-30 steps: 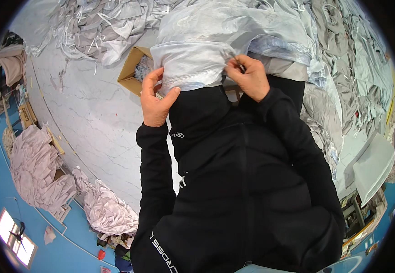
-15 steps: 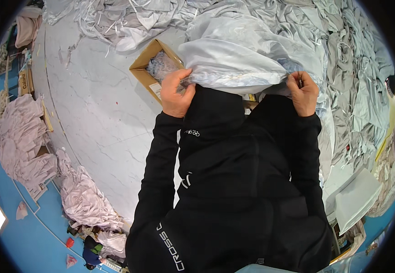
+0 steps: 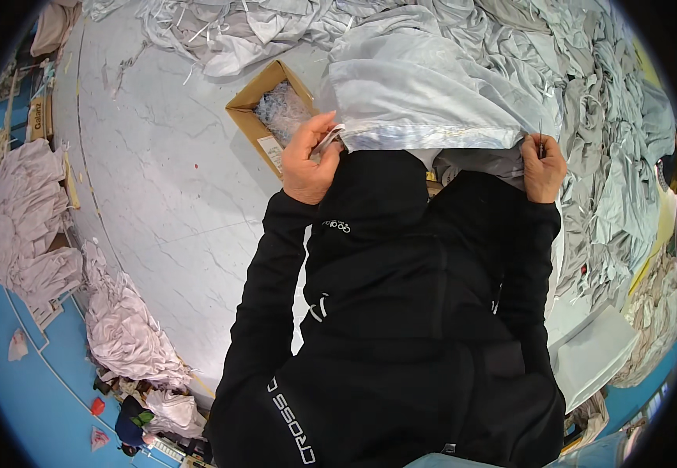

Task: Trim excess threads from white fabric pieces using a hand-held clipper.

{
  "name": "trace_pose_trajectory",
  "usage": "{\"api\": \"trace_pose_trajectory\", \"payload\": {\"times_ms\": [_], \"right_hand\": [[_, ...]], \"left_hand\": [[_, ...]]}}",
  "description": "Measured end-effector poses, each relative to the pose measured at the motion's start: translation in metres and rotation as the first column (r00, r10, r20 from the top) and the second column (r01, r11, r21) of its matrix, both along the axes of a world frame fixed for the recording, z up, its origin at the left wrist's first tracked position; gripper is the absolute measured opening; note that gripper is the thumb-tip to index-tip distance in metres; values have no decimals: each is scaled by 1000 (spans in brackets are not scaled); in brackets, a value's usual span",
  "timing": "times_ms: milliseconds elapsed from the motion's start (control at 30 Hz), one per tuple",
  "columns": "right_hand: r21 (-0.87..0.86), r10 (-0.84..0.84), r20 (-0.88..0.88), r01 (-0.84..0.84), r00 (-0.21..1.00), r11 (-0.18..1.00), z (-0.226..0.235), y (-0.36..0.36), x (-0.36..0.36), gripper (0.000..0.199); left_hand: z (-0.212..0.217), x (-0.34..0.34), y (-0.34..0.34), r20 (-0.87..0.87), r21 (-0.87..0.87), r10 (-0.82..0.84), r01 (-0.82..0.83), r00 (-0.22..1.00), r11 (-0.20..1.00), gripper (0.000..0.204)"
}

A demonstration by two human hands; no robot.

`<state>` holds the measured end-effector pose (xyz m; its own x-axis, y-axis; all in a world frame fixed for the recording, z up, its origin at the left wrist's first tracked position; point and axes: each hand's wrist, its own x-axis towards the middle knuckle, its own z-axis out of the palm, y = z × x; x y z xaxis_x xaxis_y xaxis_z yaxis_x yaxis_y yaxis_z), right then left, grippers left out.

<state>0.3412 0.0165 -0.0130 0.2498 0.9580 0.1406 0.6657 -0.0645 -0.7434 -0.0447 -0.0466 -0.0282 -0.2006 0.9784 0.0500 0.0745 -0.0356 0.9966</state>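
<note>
A pale grey-white cloth (image 3: 432, 97) lies over the far end of my lap, its near hem pulled into a nearly straight line. My left hand (image 3: 311, 164) is closed in a pinch on the hem's left corner, where a narrow white strip loops by the fingertips. At the other end, my right hand (image 3: 543, 170) grips the hem's right corner. A thin, dark, pointed tool (image 3: 541, 143) sticks up from the right fingers; its kind is too small to make out. Both thumbs face inward.
Just beyond my left hand stands an open cardboard box (image 3: 246, 105) holding clear, crumpled plastic. Heaped grey cloths (image 3: 611, 171) cover the right and far sides. Pinkish cloth piles (image 3: 30, 218) lie at far left, and a person (image 3: 130, 421) is low left.
The hands have moved a little apart and to the right, drawing the hem straighter. The white strip at the left fingers and the pointed tool at the right ones now show.
</note>
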Motion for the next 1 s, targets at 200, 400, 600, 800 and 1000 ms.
{"api": "trace_pose_trajectory", "payload": {"times_ms": [200, 400, 600, 800, 1000], "right_hand": [[-38, 16, -39, -17, 999, 999, -1, 5, 3, 15], [-71, 95, -245, -116, 965, 991, 10, 19, 2, 11], [-45, 163, -339, -188, 926, 981, 3, 37, -23, 8], [138, 204, -353, -165, 913, 977, 34, 23, -87, 31], [197, 383, -111, -357, 917, 913, 18, 43, -100, 37]], "left_hand": [[27, 4, 16, -415, 205, -21, 116, 909, 972, 34], [48, 2, 37, 93, -9, -125, 126, 988, 992, 18], [43, 2, 76, 525, -216, 117, -1, 843, 976, 21], [40, -4, 81, 515, -200, 159, -62, 842, 978, 23], [52, -2, 87, 521, -181, 139, -50, 842, 982, 22]]}}
